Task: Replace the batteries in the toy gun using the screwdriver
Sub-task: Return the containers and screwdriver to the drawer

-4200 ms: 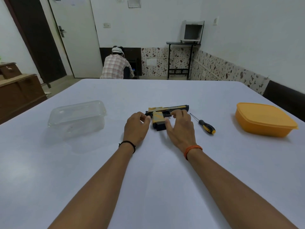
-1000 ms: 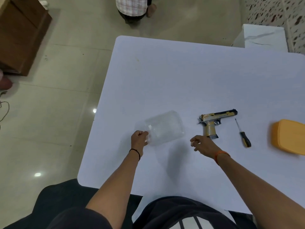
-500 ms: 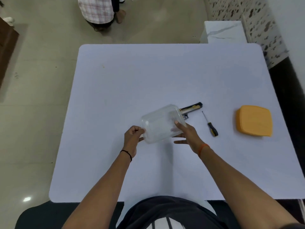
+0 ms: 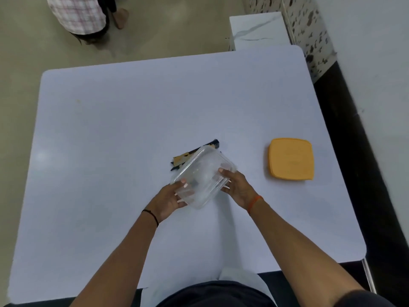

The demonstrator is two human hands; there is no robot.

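Note:
Both hands hold a clear plastic container [image 4: 203,176] above the white table [image 4: 110,140]. My left hand [image 4: 168,200] grips its near left corner, thumb on top. My right hand [image 4: 238,185] grips its right side. The yellow and black toy gun [image 4: 186,157] lies on the table just beyond the container and is partly hidden behind it. The screwdriver is hidden from view. Something dark shows faintly through the container's plastic, too blurred to name.
An orange lidded box [image 4: 291,159] sits on the table to the right. The table's near edge runs by my body. A person in a checked shirt [image 4: 79,14] crouches on the floor beyond the far edge. A white block [image 4: 259,29] stands by the wall.
The clear container has moved right, over the toy gun and screwdriver. My right hand has closed on its right side, so both hands grip it now.

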